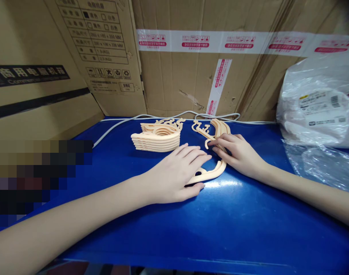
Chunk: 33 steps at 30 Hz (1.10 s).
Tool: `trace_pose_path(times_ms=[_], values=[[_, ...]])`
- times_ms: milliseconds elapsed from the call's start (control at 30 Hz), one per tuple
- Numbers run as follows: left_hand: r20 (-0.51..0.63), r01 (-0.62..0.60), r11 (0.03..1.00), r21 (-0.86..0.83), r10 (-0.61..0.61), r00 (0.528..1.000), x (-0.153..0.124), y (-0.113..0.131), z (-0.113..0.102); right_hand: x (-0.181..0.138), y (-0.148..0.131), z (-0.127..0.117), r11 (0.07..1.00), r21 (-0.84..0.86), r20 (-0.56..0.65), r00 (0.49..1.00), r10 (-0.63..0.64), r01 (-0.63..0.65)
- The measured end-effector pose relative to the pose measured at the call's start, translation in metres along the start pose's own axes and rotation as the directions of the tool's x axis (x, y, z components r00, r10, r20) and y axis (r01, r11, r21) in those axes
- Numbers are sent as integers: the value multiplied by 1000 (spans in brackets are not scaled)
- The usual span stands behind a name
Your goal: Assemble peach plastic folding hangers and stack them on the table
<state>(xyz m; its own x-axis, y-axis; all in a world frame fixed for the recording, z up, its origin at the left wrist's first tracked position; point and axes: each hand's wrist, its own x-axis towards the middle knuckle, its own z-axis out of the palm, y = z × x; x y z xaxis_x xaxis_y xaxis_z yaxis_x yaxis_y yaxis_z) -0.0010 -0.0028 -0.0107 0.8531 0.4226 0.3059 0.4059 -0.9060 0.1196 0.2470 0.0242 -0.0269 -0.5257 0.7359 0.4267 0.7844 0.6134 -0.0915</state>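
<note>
Left hand (174, 173) spread flat, pressing a peach plastic hanger (211, 173) at frame centre on the blue table (234, 229), right hand (238, 154) fingertips pinching its hook end, stacked hangers (157, 139) just beyond, plastic bag (317, 110) far right.

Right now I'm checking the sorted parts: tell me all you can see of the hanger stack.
The hanger stack is a neat pile of flat, peach-coloured pieces that look like plastic, with curly hooked ends at the back. It lies flat on the blue table, in front of a white cable, just beyond the left hand. No hand touches it.
</note>
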Motion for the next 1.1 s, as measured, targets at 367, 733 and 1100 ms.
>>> trace_pose_path(times_ms=[367, 733, 1100], values=[[23, 16, 997, 78, -18, 1000, 3, -2, -5, 0, -1, -1, 1000, 13, 16, 1000, -1, 1], [-37, 46, 997, 69, -43, 998, 3, -5, -4, 0, -6, -8, 988, 97, 1, 992, -122, 122], [-86, -42, 964, 264, 67, 994, 3, -5, -5, 1, -11, -12, 937, 226, 34, 960, -279, 265]])
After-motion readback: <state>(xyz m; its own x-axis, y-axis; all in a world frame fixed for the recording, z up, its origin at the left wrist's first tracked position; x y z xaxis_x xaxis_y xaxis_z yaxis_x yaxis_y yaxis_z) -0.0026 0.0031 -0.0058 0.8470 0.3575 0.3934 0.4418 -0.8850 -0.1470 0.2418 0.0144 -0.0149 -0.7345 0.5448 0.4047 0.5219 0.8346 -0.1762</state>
